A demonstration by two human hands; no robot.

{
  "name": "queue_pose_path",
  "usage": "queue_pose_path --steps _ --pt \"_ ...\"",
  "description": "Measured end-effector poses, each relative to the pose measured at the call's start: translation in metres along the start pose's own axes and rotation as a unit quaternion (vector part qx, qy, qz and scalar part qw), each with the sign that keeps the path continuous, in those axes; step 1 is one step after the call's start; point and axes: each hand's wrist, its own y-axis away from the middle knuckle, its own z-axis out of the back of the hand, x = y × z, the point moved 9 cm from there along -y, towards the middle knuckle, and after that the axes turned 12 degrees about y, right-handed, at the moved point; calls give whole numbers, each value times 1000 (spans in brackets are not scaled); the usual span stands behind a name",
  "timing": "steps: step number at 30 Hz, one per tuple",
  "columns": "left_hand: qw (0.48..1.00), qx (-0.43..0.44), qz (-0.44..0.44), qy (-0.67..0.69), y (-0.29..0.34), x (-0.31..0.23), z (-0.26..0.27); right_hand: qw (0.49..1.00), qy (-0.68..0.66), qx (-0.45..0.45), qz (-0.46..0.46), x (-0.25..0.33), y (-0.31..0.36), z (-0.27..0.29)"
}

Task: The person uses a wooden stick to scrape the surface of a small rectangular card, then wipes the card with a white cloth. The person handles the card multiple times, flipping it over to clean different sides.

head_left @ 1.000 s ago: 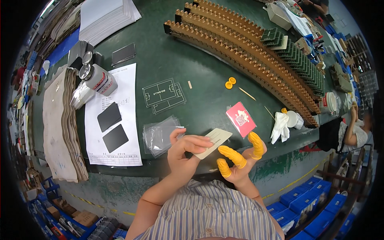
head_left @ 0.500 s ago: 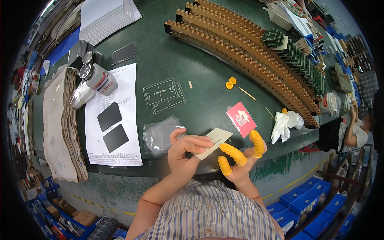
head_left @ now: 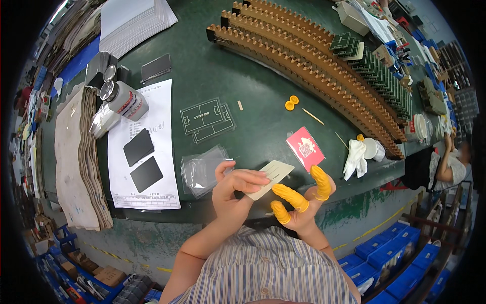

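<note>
My left hand (head_left: pixel 234 188) grips a cream card (head_left: pixel 275 177) by its left end, thumb below and fingers on top. Just right of the card is my right hand (head_left: pixel 302 205), with yellow finger cots on three fingers, spread apart and holding nothing. Its fingertips are close to the card's lower edge; whether they touch it I cannot tell. Beyond the right hand lies a pink card (head_left: pixel 305 149) with a pale patterned patch. Clear plastic sleeves (head_left: pixel 202 172) lie left of my left hand, and green cards with white pitch lines (head_left: pixel 205 121) lie behind them.
A printed sheet (head_left: pixel 164 167) carries black cards (head_left: pixel 147 175), beside a metal-topped bottle (head_left: pixel 132 104). Notched wooden racks (head_left: pixel 283 55) cross the back right, partly filled with green cards (head_left: pixel 387 83). Wooden sticks (head_left: pixel 314 116), yellow finger cots (head_left: pixel 291 103) and a white cloth (head_left: pixel 356 159) lie nearer. Another person sits far right.
My right hand has shifted slightly left, its fingers nearer the cream card. The left hand keeps its hold on the card, almost unmoved.
</note>
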Motion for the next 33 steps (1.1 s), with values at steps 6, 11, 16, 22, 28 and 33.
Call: queue_pose_path --steps 6,11,16,22,28,33 --pt "1000 3 5 -2 -1 1 -1 1000 1 16 10 6 0 -1" --pt "1000 4 6 -2 -1 1 -2 999 10 29 25 9 -2 -1" --pt "1000 7 7 -7 0 2 -1 999 11 26 14 6 -1 -1" --pt "1000 6 6 -7 0 1 -1 1000 11 21 -9 0 0 -1" --pt "1000 7 9 -11 0 2 -2 999 -3 27 -19 -3 2 -3" --pt "1000 8 8 -10 -1 1 -3 999 -2 35 6 3 1 -3"
